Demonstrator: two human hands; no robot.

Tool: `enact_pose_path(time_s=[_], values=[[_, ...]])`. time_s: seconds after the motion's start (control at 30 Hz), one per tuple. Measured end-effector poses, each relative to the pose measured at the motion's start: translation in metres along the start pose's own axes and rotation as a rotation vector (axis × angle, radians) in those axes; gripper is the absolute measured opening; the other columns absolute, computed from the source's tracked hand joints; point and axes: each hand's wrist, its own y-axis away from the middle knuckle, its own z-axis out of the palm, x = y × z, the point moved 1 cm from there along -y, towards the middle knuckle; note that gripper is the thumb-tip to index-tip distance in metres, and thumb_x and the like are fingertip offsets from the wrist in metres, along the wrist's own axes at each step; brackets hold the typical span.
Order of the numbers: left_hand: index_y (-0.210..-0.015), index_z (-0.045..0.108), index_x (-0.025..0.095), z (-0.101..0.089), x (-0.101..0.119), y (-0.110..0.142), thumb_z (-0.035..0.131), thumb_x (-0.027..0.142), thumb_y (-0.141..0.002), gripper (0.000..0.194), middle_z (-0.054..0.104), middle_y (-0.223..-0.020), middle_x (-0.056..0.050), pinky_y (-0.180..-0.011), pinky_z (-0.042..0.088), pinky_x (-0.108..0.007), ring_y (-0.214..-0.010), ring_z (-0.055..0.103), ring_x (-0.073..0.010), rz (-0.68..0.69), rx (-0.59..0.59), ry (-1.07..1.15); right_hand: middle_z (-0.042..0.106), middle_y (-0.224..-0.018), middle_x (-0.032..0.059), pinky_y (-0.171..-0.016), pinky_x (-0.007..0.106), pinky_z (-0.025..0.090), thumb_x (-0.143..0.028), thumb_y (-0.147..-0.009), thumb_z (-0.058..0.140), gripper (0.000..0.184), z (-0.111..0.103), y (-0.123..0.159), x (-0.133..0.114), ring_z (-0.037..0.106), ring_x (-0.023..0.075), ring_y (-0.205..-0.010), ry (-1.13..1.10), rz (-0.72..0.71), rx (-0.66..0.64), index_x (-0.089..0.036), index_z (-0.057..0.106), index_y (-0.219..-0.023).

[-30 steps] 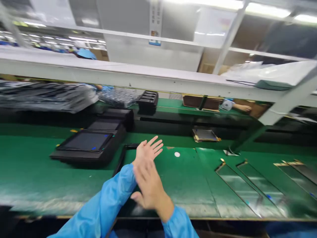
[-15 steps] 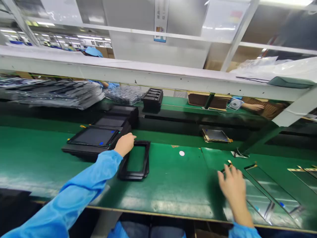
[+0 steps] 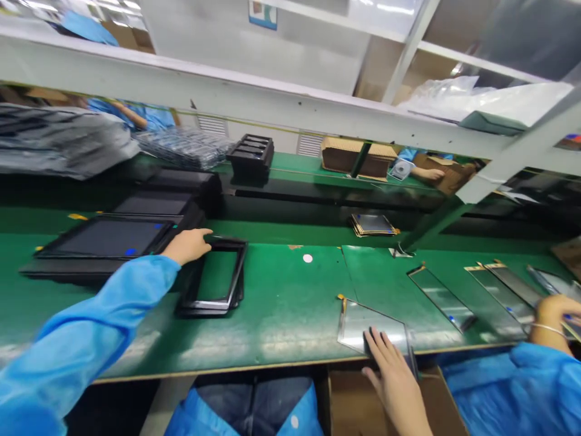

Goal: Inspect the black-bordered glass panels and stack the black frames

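Observation:
My left hand is closed on the upper left corner of a black rectangular frame. That frame is the top one of a small stack on the green bench. My right hand rests with fingers stretched out on a clear glass panel, which lies at a slant near the bench's front edge. A gold flex tab sticks out from the panel's far left corner. Left of my left hand, dark screens with blue stickers lie on black trays.
More glass panels lie to the right, near a co-worker's hand. A small screen stack sits by a green post. Black trays and bagged parts stand at the back. An open cardboard box is below the bench edge.
My view has swung to the right. The glass panel under my right hand has shifted left and turned, away from its neighbour. My left hand stays at the frame stack; a co-worker's arm has entered at right.

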Motion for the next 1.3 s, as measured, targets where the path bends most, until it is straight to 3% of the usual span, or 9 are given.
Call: enact_pose_path(time_s=[0.1,0.17,0.27,0.33,0.47,0.57,0.67,1.0,1.3], values=[[-0.141,0.068,0.015,-0.017,0.001,0.003,0.072,0.032,-0.090,0.054,0.078,-0.088,-0.005,-0.071,0.066,-0.035,-0.078,0.076,-0.0243,0.031,-0.110,0.166,0.080,-0.131,0.0011,-0.111,0.064,0.055,-0.038,-0.091,0.058,0.038,-0.022,0.010,-0.020,0.073,0.0365,-0.127,-0.045,0.000,0.026,-0.037,0.083,-0.120],[-0.145,0.066,0.020,-0.026,0.012,0.020,0.075,0.038,-0.087,0.061,0.077,-0.095,-0.004,-0.063,0.066,-0.029,-0.076,0.074,-0.0200,0.058,-0.162,0.374,0.083,-0.121,0.0008,-0.112,0.063,0.055,-0.041,-0.094,0.059,0.031,-0.037,0.014,-0.037,0.078,0.0352,-0.116,-0.109,0.054,0.183,-0.043,0.085,-0.111],[-0.139,0.070,0.025,-0.027,0.047,0.062,0.087,0.037,-0.077,0.066,0.071,-0.091,-0.001,-0.054,0.061,-0.024,-0.067,0.068,-0.0152,0.063,-0.202,0.784,0.084,-0.112,0.0034,-0.113,0.061,0.053,-0.046,-0.091,0.070,0.019,-0.050,0.012,-0.065,0.080,0.0366,-0.103,-0.192,0.174,0.477,-0.048,0.085,-0.102],[-0.144,0.068,0.028,-0.014,0.075,0.093,0.088,0.032,-0.077,0.070,0.069,-0.090,-0.001,-0.054,0.062,-0.024,-0.070,0.067,-0.0157,0.095,-0.223,0.934,0.083,-0.103,0.0070,-0.098,0.061,0.060,-0.051,-0.085,0.078,0.022,-0.046,0.005,-0.086,0.080,0.0362,-0.088,-0.308,0.253,0.554,-0.043,0.084,-0.104],[-0.135,0.077,0.025,0.026,0.113,0.140,0.081,0.035,-0.085,0.051,0.067,-0.087,-0.002,-0.054,0.061,-0.025,-0.071,0.065,-0.0159,0.137,-0.278,1.046,0.075,-0.093,0.0033,-0.051,0.034,0.058,-0.052,-0.078,0.086,0.064,-0.015,-0.014,-0.136,0.070,0.0204,-0.059,-0.807,0.447,0.333,-0.028,0.072,-0.135],[-0.131,0.080,0.024,0.044,0.120,0.158,0.080,0.034,-0.087,0.044,0.072,-0.090,-0.004,-0.058,0.062,-0.025,-0.075,0.068,-0.0173,0.158,-0.221,1.094,0.068,-0.092,-0.0013,-0.045,0.025,0.050,-0.041,-0.076,0.091,0.067,0.010,-0.021,-0.170,0.067,0.0145,-0.055,-1.073,0.454,0.082,-0.029,0.070,-0.139],[-0.125,0.083,0.023,0.048,0.119,0.169,0.080,0.031,-0.087,0.039,0.077,-0.091,-0.006,-0.063,0.063,-0.026,-0.077,0.070,-0.0188,0.169,-0.155,1.113,0.068,-0.095,-0.0007,-0.046,0.024,0.051,-0.038,-0.079,0.090,0.061,0.023,-0.020,-0.185,0.068,0.0147,-0.058,-1.145,0.455,-0.015,-0.030,0.072,-0.136],[-0.117,0.087,0.031,0.040,0.119,0.184,0.076,0.017,-0.089,0.034,0.074,-0.085,-0.003,-0.070,0.058,-0.024,-0.076,0.070,-0.0162,0.337,0.017,1.057,0.069,-0.097,-0.0002,-0.046,0.024,0.053,-0.038,-0.074,0.095,0.063,0.029,-0.022,-0.184,0.069,0.0146,-0.057,-1.179,0.482,-0.084,-0.037,0.075,-0.134],[-0.119,0.086,0.032,0.042,0.122,0.193,0.078,0.019,-0.091,0.032,0.074,-0.092,-0.004,-0.073,0.058,-0.023,-0.083,0.071,-0.0171,0.351,-0.022,1.097,0.069,-0.098,-0.0001,-0.047,0.023,0.052,-0.038,-0.078,0.093,0.060,0.023,-0.018,-0.194,0.069,0.0139,-0.059,-1.173,0.467,-0.021,-0.035,0.074,-0.134]])
